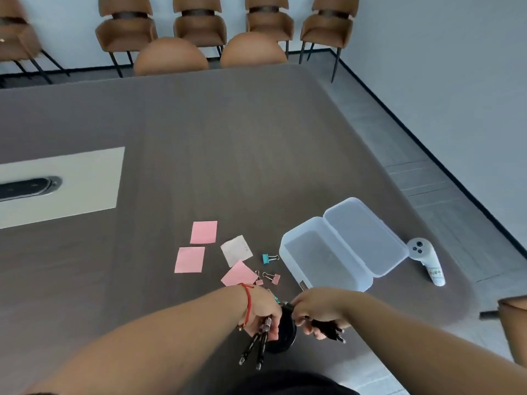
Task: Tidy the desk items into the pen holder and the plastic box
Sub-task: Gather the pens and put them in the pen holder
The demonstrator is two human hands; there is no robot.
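My left hand [261, 312] grips two dark pens [256, 344] that point down toward me. My right hand [316, 309] is closed around a bundle of dark pens [328, 327]. Between the two hands stands a black round pen holder [285, 333], mostly hidden by them. A clear plastic box [322, 260] lies open beyond my right hand, its lid [368, 238] flipped back. Three pink sticky notes [204, 232] and a white note [236, 250] lie on the table. A teal binder clip [266, 258] and two pink binder clips [273, 277] sit beside the box.
A white handheld controller [427, 260] lies right of the box near the table edge [445, 252]. A pale inset panel with a dark cable port [28, 188] sits far left. Brown chairs [171, 57] line the far side. Another brown object [513, 317] shows at the right border.
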